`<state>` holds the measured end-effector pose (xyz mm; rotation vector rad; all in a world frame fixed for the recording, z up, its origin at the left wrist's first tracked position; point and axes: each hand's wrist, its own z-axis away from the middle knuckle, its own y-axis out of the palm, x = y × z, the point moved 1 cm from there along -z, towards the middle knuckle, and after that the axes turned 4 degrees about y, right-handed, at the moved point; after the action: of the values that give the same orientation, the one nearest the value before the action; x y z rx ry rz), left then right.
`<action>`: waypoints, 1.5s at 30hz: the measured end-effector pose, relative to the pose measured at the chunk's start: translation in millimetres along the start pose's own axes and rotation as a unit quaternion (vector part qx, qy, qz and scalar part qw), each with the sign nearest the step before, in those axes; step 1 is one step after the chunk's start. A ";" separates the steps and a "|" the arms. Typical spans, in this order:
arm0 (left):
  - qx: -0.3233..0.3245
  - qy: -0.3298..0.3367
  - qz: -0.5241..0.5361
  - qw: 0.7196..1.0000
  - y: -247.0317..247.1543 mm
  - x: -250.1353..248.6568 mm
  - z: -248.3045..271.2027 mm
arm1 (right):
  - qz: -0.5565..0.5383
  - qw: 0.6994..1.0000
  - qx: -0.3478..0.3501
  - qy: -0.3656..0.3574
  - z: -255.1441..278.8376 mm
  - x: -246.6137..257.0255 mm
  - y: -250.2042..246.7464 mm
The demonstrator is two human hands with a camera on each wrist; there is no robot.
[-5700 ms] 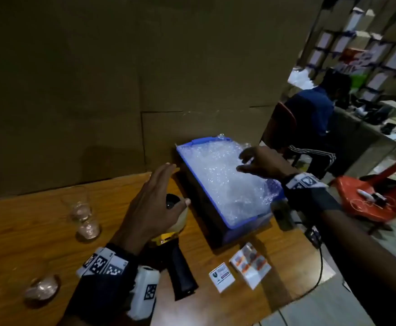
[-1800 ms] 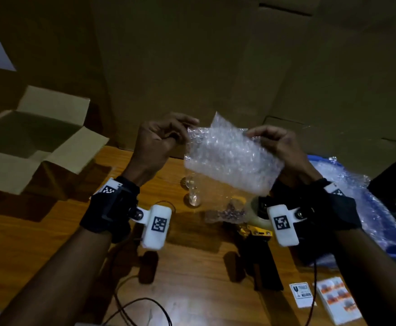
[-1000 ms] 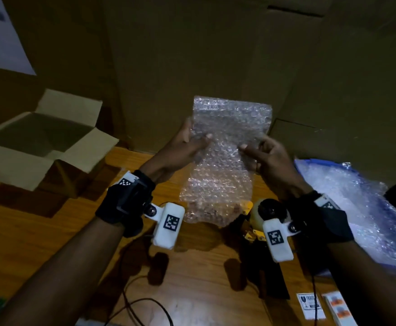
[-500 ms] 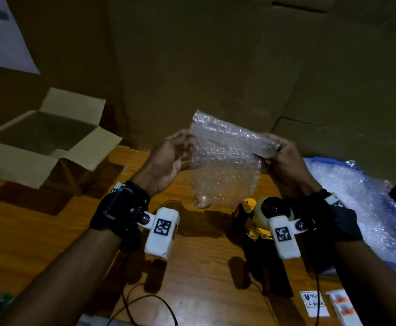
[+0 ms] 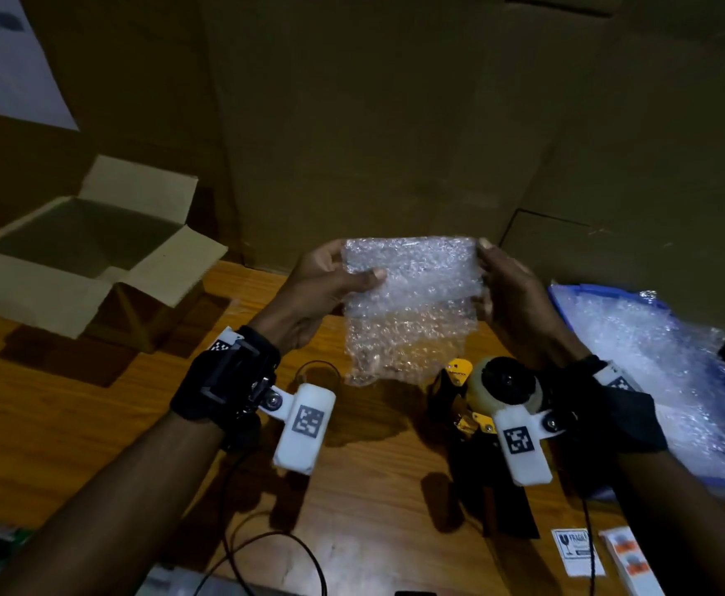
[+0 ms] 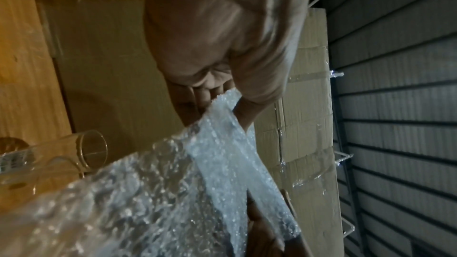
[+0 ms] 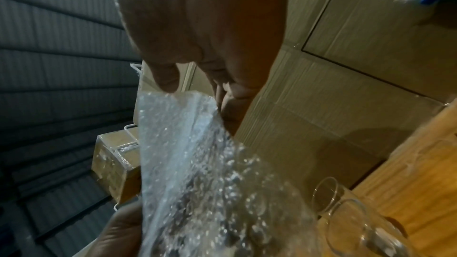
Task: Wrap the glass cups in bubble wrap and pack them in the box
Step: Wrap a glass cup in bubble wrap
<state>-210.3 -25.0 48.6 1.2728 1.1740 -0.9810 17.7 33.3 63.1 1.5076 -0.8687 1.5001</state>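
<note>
A clear bubble wrap sheet (image 5: 412,303) hangs in the air above the wooden table (image 5: 72,415). My left hand (image 5: 352,268) pinches its upper left corner, thumb in front. My right hand (image 5: 487,268) pinches the upper right corner. The sheet's top strip looks brighter, as if doubled over. A glass cup (image 5: 317,374) stands on the table below my left hand, partly behind the wrist camera. The left wrist view shows the sheet (image 6: 173,192) and two glass cups (image 6: 91,149) past it. The right wrist view shows the sheet (image 7: 210,183) and glass cups (image 7: 346,212).
An open cardboard box (image 5: 85,243) sits at the back left of the table. A blue bin (image 5: 575,290) full of bubble wrap is at the right. A tape dispenser (image 5: 476,393) lies under my right wrist, with labels (image 5: 575,552) near the front edge. Cardboard walls stand behind.
Both hands have shifted their hold to the sheet's top corners and spread it wider. Its top edge, bent over half a second ago, now lies flat as a bright strip.
</note>
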 end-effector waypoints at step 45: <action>-0.051 -0.028 -0.066 0.996 -69.4 50.2 66.1 | -0.004 0.995 0.077 0.065 -5.9 -48.4 45.3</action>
<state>-263.6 -92.3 -17.2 1.0913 1.2604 -1.0324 -28.3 15.6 18.3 1.5011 -0.6837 1.6708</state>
